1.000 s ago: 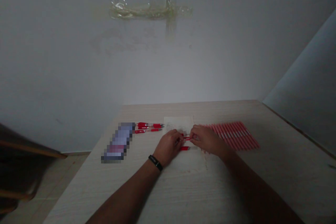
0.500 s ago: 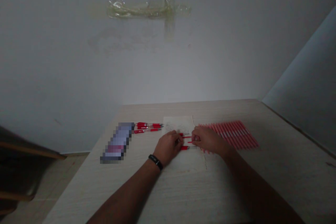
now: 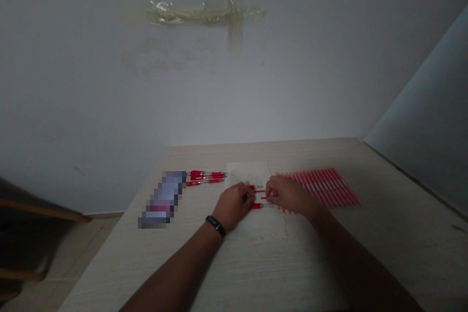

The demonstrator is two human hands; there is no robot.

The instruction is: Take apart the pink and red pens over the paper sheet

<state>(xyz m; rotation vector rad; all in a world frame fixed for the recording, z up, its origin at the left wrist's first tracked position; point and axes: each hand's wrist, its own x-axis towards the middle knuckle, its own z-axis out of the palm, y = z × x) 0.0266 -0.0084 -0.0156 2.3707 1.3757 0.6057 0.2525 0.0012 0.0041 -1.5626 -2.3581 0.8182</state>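
Over a sheet of paper (image 3: 252,226), my left hand (image 3: 234,207) is closed, its fingertips curled together; what they grip is hidden. A red pen part (image 3: 257,205) sticks out beside its lower fingers, and a thin red stick (image 3: 259,191) shows between the two hands. My right hand (image 3: 288,194) faces it from the right, thumb and finger pinched on a thin red pen refill (image 3: 263,198) whose end points left. Behind this hand lies a neat row of red pens (image 3: 325,187), partly covered by it.
Several red clear-barrelled pens (image 3: 206,175) lie at the left of the paper. A blurred-out phone-like object (image 3: 163,200) lies farther left on the wooden table (image 3: 256,273). The wall (image 3: 256,97) stands directly behind the table, with yellowed tape (image 3: 197,15) on it.
Hardly anything differs: the whole view has shifted very slightly. Both hands keep the same closed pose, and the pens lie as before.
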